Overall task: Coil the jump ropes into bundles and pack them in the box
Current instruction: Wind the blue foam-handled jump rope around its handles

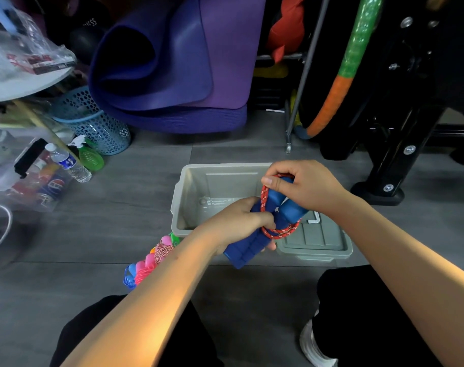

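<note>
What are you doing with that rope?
A person sits on the floor, bundling a jump rope. The left hand grips the blue handles while the right hand pinches the red cord looped around them. The grey box in front looks empty, its lid beside it. More colourful ropes lie on the floor.

Grey plank floor (125, 207). Rolled purple mats (172, 75) lean behind it, a blue mesh basket (93, 123) to their left, a black metal frame (400, 144) at right. Light is dim.
</note>
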A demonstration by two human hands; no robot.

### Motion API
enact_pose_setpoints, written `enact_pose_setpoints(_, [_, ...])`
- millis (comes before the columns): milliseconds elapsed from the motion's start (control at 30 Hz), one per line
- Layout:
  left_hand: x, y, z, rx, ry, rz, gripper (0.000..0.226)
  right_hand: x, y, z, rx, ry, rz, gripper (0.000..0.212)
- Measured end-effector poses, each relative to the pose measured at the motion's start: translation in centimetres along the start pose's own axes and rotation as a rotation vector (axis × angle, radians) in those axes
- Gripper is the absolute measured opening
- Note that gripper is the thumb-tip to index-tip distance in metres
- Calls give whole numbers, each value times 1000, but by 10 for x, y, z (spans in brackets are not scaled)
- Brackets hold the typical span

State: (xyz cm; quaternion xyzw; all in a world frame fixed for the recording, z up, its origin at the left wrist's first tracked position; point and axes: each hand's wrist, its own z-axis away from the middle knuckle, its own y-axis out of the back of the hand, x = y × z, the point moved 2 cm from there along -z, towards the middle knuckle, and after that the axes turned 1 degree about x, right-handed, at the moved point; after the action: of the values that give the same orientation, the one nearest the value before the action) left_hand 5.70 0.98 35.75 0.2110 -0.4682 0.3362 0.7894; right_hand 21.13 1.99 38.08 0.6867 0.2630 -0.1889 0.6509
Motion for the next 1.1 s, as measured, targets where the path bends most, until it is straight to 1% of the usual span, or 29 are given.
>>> enact_pose_setpoints(100, [2, -2, 1, 2, 9, -26, 21, -3, -2, 0, 29, -15, 18, 18])
enact_pose_setpoints(200, [4, 0, 1, -3, 0, 12, 22, -8, -1, 2, 128, -12, 35, 19])
enact_pose_setpoints(233, [4, 3, 1, 8, -6, -4, 19, -8, 0, 2, 164, -14, 26, 20])
enact_pose_setpoints(300, [6, 11, 1, 66, -9, -122, 8, -8, 1, 2, 217, -12, 4, 22])
enact_pose_setpoints(333, [7, 13, 1, 79, 3, -184, 12, -8, 2, 2, 232, -8, 5, 23])
enact_pose_setpoints(400, [6, 14, 3, 49, 55, -253, 31, -9, 1, 1, 247, 5, 39, 24])
enact_pose_setpoints(433, [6, 12, 4, 29, 78, -266, 32, -10, 1, 1, 247, 11, 65, 25])
enact_pose_setpoints(500, [4, 10, 5, 7, 95, -228, 27, -10, 2, 2, 227, -7, 89, 26])
enact_pose_setpoints(600, [8, 7, 9, 15, 62, -146, 20, -6, 7, 1, 202, -67, 31, 26])
enact_pose_setpoints(767, [10, 9, 13, -30, 42, -117, 7, -6, 6, 5, 244, -77, -88, 23])
enact_pose_setpoints(833, [10, 9, 13, -33, 30, -128, 6, -5, 5, 4, 214, -70, -75, 22])
enact_pose_setpoints(933, [8, 12, 12, -51, 13, -206, 6, -2, 8, -1, 119, 55, 49, 18])
enact_pose_setpoints(967, [7, 13, 13, -75, 10, -257, 7, -3, 10, -3, 76, 89, 45, 15])
enact_pose_setpoints(1033, [6, 13, 14, -118, 14, -362, 8, -5, 12, -4, -59, 92, -51, 12])
enact_pose_setpoints(1100, [5, 14, 13, -121, 1, -456, 13, -5, 11, -3, -220, 19, -144, 13])
